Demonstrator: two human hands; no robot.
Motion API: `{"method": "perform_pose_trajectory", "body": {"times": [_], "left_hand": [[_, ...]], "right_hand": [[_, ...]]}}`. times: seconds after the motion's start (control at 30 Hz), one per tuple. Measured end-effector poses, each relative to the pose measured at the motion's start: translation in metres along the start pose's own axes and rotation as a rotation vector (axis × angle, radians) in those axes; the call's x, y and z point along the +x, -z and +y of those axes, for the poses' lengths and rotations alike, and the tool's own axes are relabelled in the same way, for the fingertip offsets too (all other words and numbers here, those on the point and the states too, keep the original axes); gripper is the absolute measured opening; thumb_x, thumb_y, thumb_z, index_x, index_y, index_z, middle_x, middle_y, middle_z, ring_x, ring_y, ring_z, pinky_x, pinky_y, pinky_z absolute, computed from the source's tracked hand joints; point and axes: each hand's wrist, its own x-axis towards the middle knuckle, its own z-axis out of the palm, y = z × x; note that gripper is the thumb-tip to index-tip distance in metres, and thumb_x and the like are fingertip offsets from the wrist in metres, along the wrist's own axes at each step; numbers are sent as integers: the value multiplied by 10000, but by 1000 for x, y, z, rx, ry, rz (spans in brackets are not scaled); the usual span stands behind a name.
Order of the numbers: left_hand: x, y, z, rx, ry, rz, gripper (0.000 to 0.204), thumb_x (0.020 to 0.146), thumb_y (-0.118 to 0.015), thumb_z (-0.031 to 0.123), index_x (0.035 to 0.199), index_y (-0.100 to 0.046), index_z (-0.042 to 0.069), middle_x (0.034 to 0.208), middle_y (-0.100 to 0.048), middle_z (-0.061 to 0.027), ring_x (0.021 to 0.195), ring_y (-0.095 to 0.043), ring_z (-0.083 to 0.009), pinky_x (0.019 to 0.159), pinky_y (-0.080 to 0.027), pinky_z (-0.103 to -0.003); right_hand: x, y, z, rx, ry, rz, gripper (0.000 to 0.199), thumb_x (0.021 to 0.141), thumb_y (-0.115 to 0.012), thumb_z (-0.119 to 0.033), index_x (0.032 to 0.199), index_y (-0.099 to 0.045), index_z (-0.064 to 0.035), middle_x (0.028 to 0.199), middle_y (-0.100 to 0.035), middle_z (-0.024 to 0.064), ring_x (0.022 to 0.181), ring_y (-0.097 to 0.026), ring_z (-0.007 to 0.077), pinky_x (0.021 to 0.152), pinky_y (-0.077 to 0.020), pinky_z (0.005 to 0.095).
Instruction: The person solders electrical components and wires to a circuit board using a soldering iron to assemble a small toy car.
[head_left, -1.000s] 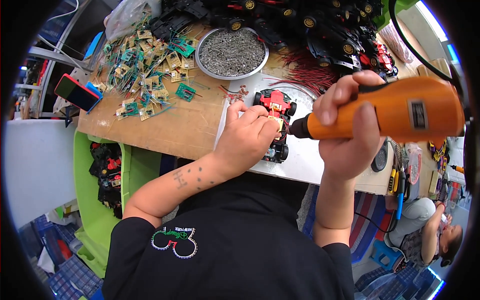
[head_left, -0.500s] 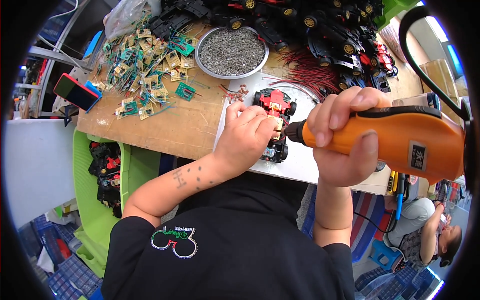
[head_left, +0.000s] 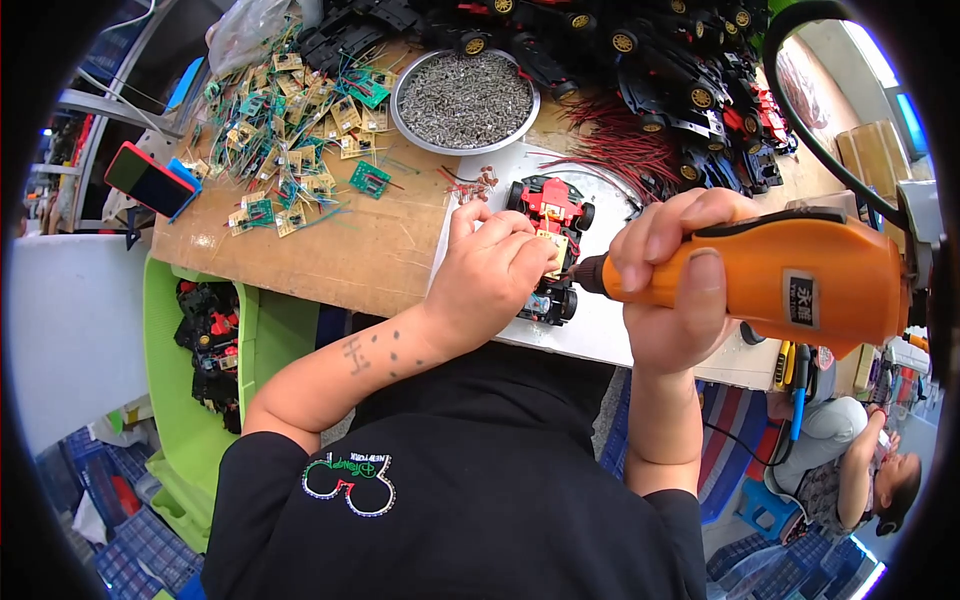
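My left hand [head_left: 488, 262] grips a toy car chassis [head_left: 556, 200] with black wheels and a red front part, its fingers closed over the near side. A small tan circuit board [head_left: 551, 246] lies on the chassis by my fingertips. My right hand [head_left: 672, 285] is wrapped round an orange electric screwdriver [head_left: 770, 265], held nearly level. Its dark nose points left at the circuit board, close to my left fingertips. Whether the bit touches a screw is hidden. The chassis rests on a white sheet [head_left: 600, 335] at the table's near edge.
A metal bowl of small screws [head_left: 465, 100] stands beyond the chassis. Wired circuit boards [head_left: 290, 150] are heaped at left, red wires [head_left: 625, 145] and black car bodies [head_left: 680, 80] at far right. A phone [head_left: 150, 180] and green bin [head_left: 175, 350] are left. Another person [head_left: 850, 460] sits at right.
My right hand and the electric screwdriver have shifted slightly left, and the tool's rear end has tilted a little. My left hand and the chassis stay nearly in place.
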Motion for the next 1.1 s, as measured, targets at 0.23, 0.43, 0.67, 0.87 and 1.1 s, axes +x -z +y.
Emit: {"method": "perform_pose_trajectory", "body": {"times": [0.23,0.43,0.67,0.87,1.1], "left_hand": [[-1,-1,-2,-6,3,3,178,787,-738,169,901,-612,115,823,-662,18,932,-615,-185,848,-350,-421],[11,12,-17,-71,33,12,159,749,-777,241,804,-654,156,794,-679,39,987,-597,-204,886,-336,-425],[13,17,-16,-107,88,-36,217,673,-821,281,702,-650,152,753,-661,45,995,-588,-207,898,-323,-437],[16,18,-19,-118,98,-66,244,665,-826,290,718,-647,133,753,-643,34,990,-569,-199,917,-314,-468],[15,14,-23,-271,116,-113,215,670,-825,257,728,-657,137,785,-642,28,986,-578,-194,919,-326,-429]], "right_hand": [[9,4,5,-27,15,-205,349,933,-613,-327,1063,-458,-42,767,-479,60,542,-484,113,499,-432,271],[15,-1,2,100,76,-81,367,955,-547,-333,1147,-472,-29,796,-481,64,539,-458,117,533,-378,268],[22,-8,2,128,41,-99,349,960,-545,-321,1143,-474,-33,801,-484,66,561,-469,123,534,-375,279],[23,-11,4,121,52,-84,348,959,-550,-323,1134,-474,-32,799,-487,68,550,-465,121,527,-373,278],[26,-10,6,100,18,-135,315,957,-538,-297,1116,-475,-33,798,-489,70,543,-463,123,524,-373,276]]}}
